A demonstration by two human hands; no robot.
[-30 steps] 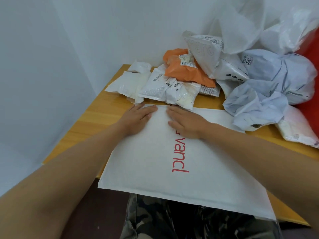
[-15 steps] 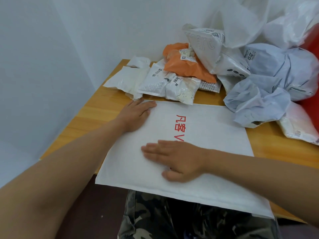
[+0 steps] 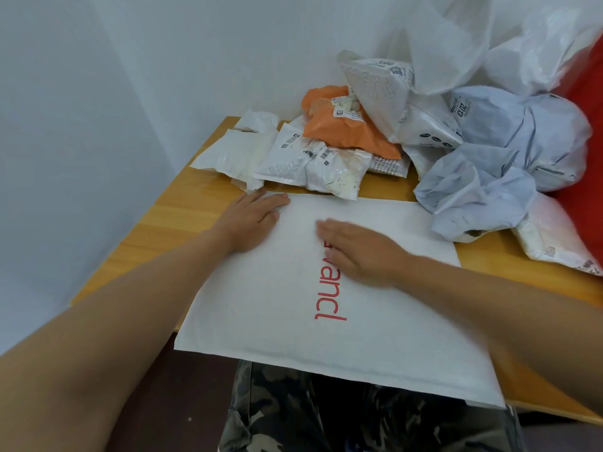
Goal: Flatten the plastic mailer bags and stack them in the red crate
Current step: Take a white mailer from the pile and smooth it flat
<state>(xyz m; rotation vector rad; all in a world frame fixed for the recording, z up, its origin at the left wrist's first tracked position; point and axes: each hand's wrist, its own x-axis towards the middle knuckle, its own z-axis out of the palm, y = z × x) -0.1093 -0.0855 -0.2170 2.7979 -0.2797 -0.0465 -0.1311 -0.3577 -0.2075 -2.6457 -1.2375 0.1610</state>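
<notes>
A large white mailer bag [image 3: 277, 314] with red lettering lies flat on the wooden table [image 3: 182, 220], its near edge overhanging my lap. My left hand [image 3: 251, 220] rests palm down on the bag's far left corner, fingers together. My right hand [image 3: 359, 249] lies flat on the middle of the bag, over the top of the red print, slightly blurred. Neither hand grips anything. A strip of the red crate [image 3: 587, 119] shows at the right edge, mostly hidden by crumpled bags.
A heap of crumpled mailers fills the table's far side: small white bags [image 3: 235, 154], an orange bag [image 3: 346, 128], pale grey-blue bags [image 3: 489, 177], clear plastic [image 3: 450, 44]. White walls close off the left and back. My camouflage trousers [image 3: 326, 415] are below the table edge.
My right hand slid down the bag toward me, then back up to the middle over the lettering. My left hand stayed on the far left corner.
</notes>
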